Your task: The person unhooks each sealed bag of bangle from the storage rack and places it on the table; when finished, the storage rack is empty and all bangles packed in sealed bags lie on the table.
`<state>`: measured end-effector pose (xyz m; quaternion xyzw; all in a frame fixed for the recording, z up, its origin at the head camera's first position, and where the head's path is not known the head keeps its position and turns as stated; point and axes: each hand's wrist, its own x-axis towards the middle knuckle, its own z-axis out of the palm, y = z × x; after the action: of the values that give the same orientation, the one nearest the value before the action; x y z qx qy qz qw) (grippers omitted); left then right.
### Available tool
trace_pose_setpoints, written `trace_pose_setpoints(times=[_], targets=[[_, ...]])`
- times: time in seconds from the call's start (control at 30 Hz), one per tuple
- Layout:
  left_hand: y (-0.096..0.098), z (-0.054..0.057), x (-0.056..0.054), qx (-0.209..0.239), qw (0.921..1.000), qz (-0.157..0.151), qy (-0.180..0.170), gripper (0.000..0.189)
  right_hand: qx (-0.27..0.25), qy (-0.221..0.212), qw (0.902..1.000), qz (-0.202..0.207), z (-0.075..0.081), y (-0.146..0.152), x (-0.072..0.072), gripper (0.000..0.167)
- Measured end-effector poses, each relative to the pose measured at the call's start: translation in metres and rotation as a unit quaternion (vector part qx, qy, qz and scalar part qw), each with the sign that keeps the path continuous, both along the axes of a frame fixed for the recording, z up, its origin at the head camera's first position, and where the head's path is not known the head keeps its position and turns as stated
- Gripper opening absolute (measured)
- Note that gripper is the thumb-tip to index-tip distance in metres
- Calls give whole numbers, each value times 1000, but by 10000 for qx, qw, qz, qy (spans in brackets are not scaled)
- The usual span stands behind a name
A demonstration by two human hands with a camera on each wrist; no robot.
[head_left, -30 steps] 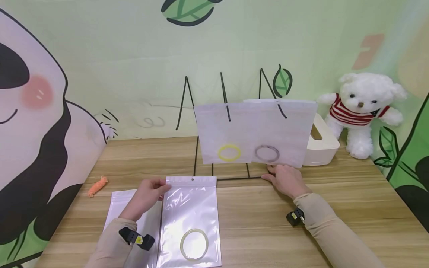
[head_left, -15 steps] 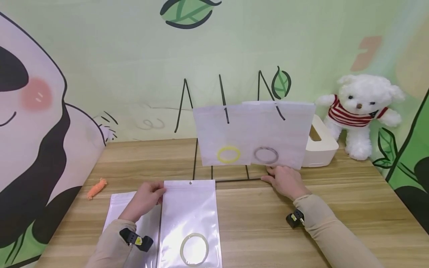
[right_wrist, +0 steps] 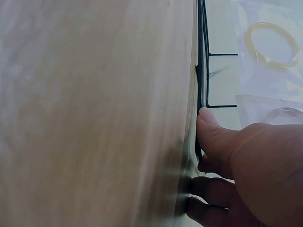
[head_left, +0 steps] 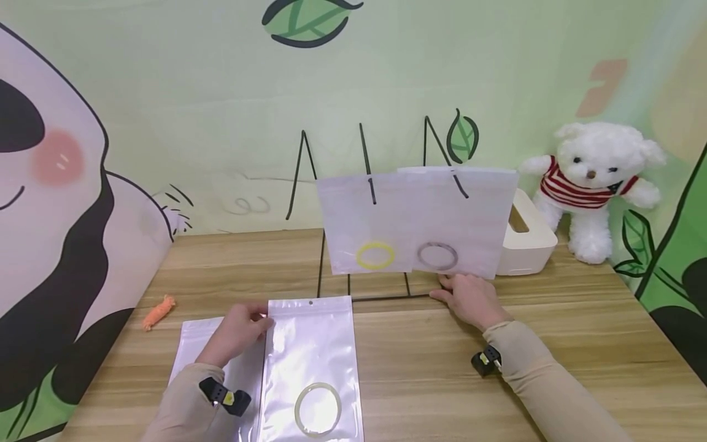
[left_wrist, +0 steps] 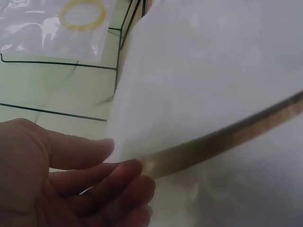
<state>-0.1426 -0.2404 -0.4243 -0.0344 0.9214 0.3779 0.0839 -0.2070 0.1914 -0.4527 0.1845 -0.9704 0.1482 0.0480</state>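
Observation:
My left hand (head_left: 234, 334) is at the upper left edge of a white zip bag (head_left: 309, 344), pinching it between thumb and fingers. A pale bangle (head_left: 298, 408) shows near the bag's lower end. A second white bag (head_left: 190, 337) lies partly under my left hand and arm. My right hand (head_left: 469, 301) grips the front base wire of a black wire rack (head_left: 381, 299); the right wrist view shows its thumb (right_wrist: 210, 125) along the wire. From the rack's prongs hang two bags, one with a yellow bangle (head_left: 375, 255), one with a greyish bangle (head_left: 437, 256).
A white box (head_left: 527, 252) with a slot stands behind the hanging bags at the right. Beside it sits a white teddy bear (head_left: 596, 184) in a striped shirt. An orange wrapped-candy-shaped object (head_left: 159, 313) lies at the left. A painted wall closes off the table's back.
The bag in my left hand has shifted slightly left and lower in the view. My right hand stays on the rack's base. The whole scene sits marginally lower as the head view tilts.

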Motion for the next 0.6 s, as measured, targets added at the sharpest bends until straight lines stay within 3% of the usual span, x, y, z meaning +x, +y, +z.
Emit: trace_pose_setpoints(times=[0.37, 0.5, 0.6], targets=[[-1, 8, -1, -291, 9994, 170, -93, 38, -2, -89, 9999, -65, -1, 0, 0, 43], [0, 13, -3, -309, 9992, 219, 132, 39, -8, -102, 9999, -65, 0, 0, 0, 42], [4, 19, -5, -195, 9979, 293, 551, 37, -6, -70, 10000, -53, 0, -1, 0, 41]])
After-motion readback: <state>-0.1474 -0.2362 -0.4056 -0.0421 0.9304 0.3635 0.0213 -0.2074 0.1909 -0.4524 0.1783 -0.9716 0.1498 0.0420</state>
